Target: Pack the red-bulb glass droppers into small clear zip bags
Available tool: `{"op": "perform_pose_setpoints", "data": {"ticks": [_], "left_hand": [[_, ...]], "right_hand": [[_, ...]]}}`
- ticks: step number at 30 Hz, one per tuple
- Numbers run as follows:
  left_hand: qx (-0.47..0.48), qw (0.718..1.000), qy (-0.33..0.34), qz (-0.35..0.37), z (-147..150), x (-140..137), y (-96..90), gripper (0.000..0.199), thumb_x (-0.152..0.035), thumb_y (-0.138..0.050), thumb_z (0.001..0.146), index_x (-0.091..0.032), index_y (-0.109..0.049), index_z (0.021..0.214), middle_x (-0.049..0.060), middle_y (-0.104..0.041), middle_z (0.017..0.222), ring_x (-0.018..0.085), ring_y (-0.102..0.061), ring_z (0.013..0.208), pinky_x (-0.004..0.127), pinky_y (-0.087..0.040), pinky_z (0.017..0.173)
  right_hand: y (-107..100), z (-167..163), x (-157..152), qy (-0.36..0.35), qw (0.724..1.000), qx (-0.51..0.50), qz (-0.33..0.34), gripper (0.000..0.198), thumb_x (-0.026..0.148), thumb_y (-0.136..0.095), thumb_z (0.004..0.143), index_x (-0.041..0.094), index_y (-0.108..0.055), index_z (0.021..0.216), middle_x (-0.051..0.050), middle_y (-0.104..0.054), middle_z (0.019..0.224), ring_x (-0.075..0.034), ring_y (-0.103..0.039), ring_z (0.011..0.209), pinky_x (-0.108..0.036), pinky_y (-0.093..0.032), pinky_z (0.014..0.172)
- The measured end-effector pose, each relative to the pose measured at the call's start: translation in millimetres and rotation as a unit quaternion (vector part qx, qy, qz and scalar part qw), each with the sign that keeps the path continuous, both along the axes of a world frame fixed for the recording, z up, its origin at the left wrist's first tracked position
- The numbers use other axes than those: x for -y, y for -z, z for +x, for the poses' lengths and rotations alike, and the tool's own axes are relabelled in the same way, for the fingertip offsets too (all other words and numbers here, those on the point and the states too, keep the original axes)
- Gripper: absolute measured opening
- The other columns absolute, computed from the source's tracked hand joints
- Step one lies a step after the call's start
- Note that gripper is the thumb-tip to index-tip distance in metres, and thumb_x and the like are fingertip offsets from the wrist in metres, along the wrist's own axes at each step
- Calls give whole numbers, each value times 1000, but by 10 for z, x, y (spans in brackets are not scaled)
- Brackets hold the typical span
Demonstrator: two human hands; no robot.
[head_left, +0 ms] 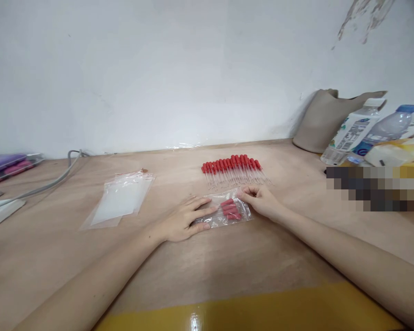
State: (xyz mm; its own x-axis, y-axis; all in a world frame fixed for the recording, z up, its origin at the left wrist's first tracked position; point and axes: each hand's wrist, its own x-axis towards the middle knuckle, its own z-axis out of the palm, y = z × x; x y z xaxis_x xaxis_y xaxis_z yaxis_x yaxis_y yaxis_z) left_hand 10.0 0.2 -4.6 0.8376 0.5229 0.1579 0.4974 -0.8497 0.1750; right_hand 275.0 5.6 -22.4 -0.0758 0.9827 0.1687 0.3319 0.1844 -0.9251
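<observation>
A clear plastic bag [212, 220] lies flat on the table between my hands, with several red-handled pieces [230, 209] inside it. My left hand [184, 218] rests on the bag's left part, fingers spread out flat. At the bag's upper right corner, my right hand [262, 201] has thumb and forefinger pinched on the plastic edge. Just beyond the bag is a row of small items with red handles [232, 162] and thin, clear stems pointing toward me. Their exact kind is too small to make out.
Flat zip bags [119, 200] are stacked on the left. A grey cable [60, 177] runs near purple and pink packs [10, 165]. At right are a grey-brown container [319, 122], a white-capped bottle [353, 131] and a blue-capped bottle [389, 126]. Yellow tape [262, 305] covers the near edge.
</observation>
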Motion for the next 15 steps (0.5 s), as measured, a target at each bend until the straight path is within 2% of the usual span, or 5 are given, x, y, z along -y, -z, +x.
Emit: {"op": "perform_pose_setpoints", "data": {"ticks": [3,5,9,12,15], "left_hand": [[3,1000,-2,-3,0,5,0,46,-43,-41,92,-30,-34,136,6,-31,143,24,-29,131,47,-20,108],[8,1000,0,-4,-2,6,6,45,-42,-41,92,-30,-36,135,6,-32,143,23,-30,131,47,-21,108],[17,1000,0,-13,-4,7,11,42,-43,-43,91,-26,-42,129,8,-35,141,24,-34,129,47,-23,108],[18,1000,-4,-20,-5,11,3,41,-44,-43,91,-24,-44,126,9,-36,140,24,-34,129,46,-24,108],[10,1000,-8,-25,-4,16,-9,41,-45,-42,91,-23,-44,126,9,-35,141,23,-32,130,45,-22,108]], "right_hand": [[3,80,-145,87,993,64,53,37,51,-58,69,19,-49,54,2,-50,52,-11,-44,50,-25,-34,50],[-49,134,-312,130,978,136,84,32,49,-57,71,19,-53,57,0,-54,56,-14,-48,54,-27,-36,53],[-206,147,-740,163,937,267,156,19,34,-55,74,20,-66,80,-5,-63,81,-19,-55,75,-31,-42,70],[-283,75,-1026,198,902,342,172,29,35,-52,77,19,-67,95,-11,-59,94,-24,-54,89,-35,-42,77],[-310,5,-1212,212,882,388,163,35,38,-51,77,16,-66,100,-16,-53,105,-29,-49,99,-41,-40,83]]}}
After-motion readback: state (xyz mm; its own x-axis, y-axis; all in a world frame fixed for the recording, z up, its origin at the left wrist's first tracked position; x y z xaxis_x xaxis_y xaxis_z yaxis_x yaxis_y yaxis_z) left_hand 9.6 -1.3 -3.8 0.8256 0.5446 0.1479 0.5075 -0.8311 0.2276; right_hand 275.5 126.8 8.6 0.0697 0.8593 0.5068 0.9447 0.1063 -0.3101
